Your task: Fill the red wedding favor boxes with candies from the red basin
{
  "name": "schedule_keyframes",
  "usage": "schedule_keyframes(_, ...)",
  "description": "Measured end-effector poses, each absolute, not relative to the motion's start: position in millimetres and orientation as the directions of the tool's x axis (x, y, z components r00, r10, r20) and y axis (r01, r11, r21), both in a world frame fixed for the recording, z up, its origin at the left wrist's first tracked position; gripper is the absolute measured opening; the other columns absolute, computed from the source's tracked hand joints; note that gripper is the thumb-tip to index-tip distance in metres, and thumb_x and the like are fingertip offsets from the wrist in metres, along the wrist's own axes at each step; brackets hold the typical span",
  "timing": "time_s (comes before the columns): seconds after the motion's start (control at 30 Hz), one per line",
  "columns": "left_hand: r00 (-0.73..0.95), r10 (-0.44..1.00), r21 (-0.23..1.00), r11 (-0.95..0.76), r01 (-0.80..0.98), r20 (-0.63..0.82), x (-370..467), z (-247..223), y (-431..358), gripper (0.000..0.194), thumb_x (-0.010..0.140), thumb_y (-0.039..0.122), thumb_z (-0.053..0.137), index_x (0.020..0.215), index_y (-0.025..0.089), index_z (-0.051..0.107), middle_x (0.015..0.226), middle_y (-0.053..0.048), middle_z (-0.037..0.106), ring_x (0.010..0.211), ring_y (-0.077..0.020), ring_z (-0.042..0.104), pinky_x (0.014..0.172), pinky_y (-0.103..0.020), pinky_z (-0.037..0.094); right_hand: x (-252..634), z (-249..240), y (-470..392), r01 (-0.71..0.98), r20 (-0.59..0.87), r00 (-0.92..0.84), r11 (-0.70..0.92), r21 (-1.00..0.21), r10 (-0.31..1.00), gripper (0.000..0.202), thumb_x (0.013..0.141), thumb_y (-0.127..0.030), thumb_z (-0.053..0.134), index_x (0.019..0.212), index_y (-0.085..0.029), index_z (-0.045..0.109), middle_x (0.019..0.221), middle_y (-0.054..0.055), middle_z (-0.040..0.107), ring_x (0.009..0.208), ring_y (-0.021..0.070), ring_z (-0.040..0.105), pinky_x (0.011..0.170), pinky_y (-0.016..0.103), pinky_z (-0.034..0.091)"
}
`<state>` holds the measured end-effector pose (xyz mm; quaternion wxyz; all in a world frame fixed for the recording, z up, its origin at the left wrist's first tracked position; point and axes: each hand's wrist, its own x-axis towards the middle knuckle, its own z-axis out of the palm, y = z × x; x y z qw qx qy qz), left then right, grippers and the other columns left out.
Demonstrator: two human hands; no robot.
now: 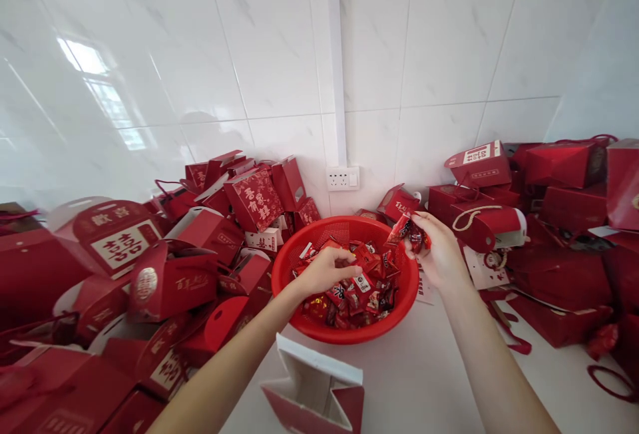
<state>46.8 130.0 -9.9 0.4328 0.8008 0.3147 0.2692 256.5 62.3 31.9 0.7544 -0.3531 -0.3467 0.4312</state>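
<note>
A red plastic basket (pixel 344 335) full of red-wrapped candies (pixel 349 304) stands on the white table. Inside its rim, my left hand (pixel 327 271) is curled over the pile, thumb and fingers closed on a wrapped candy (pixel 362 283) with a white label. Above the basket's right rim, my right hand (pixel 436 247) is closed around several wrapped candies (pixel 415 237), with one long red packet sticking out to the left. In front of the basket, an open box (pixel 319 391) with red sides and a pale inside has its mouth up; I see nothing in it.
Red gift boxes (pixel 172 277) are heaped on the left, some with handles. Another heap of red boxes (pixel 559 267) lies on the right, with cords and ribbons hanging out. Behind the basket rises a white tiled wall (pixel 279 41) with a power socket (pixel 343 178).
</note>
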Motion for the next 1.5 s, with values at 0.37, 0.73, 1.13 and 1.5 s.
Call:
schedule_keyframes(0.37, 0.255, 0.916, 0.950, -0.292, -0.106, 0.310, 29, -11, 100, 0.041, 0.070, 0.050, 0.081, 0.065, 0.016, 0.060, 0.066, 0.003, 0.058, 0.065, -0.0105, 0.051, 0.068, -0.023, 0.043, 232, 23, 51, -0.066, 0.201, -0.053, 0.197, -0.978, 0.978, 0.043, 0.079, -0.061, 0.070, 0.071, -0.019, 0.066, 0.053, -0.003, 0.059, 0.041, 0.0093, 0.047, 0.036, 0.019, 0.029)
schedule_keyframes(0.73, 0.226, 0.928, 0.921, -0.214, -0.324, 0.295, 31, -2, 77, 0.039, 0.065, 0.044, 0.089, 0.070, 0.015, 0.064, 0.071, 0.002, 0.061, 0.069, -0.0093, 0.055, 0.070, -0.021, 0.046, 222, 25, 41, 0.251, 0.394, -0.202, 0.436, -0.864, 0.897, 0.026, 0.091, -0.039, 0.063, 0.074, -0.021, 0.070, 0.072, -0.002, 0.065, 0.067, 0.0149, 0.056, 0.066, 0.026, 0.043)
schedule_keyframes(1.13, 0.811, 0.512, 0.864, -0.504, 0.016, 0.283, -51, 47, 52, 0.026, 0.088, 0.037, 0.072, 0.073, 0.016, 0.077, 0.108, -0.013, 0.072, 0.099, -0.0250, 0.068, 0.091, -0.035, 0.052, 237, 53, 12, 0.356, 0.339, -0.220, 0.399, -0.845, 0.915, 0.031, 0.093, -0.042, 0.061, 0.072, -0.019, 0.064, 0.063, -0.001, 0.061, 0.055, 0.0118, 0.052, 0.054, 0.026, 0.038)
schedule_keyframes(1.5, 0.860, 0.506, 0.635, -0.685, 0.355, 0.065, -44, 49, 37, 0.034, 0.084, 0.029, 0.075, 0.116, 0.021, 0.074, 0.113, -0.006, 0.071, 0.098, -0.0205, 0.067, 0.086, -0.026, 0.051, 219, 61, -21, 0.513, 0.252, -0.333, 0.399, -0.760, 0.909, 0.027, 0.096, -0.039, 0.057, 0.078, -0.022, 0.067, 0.066, -0.001, 0.066, 0.060, 0.0138, 0.059, 0.056, 0.026, 0.044)
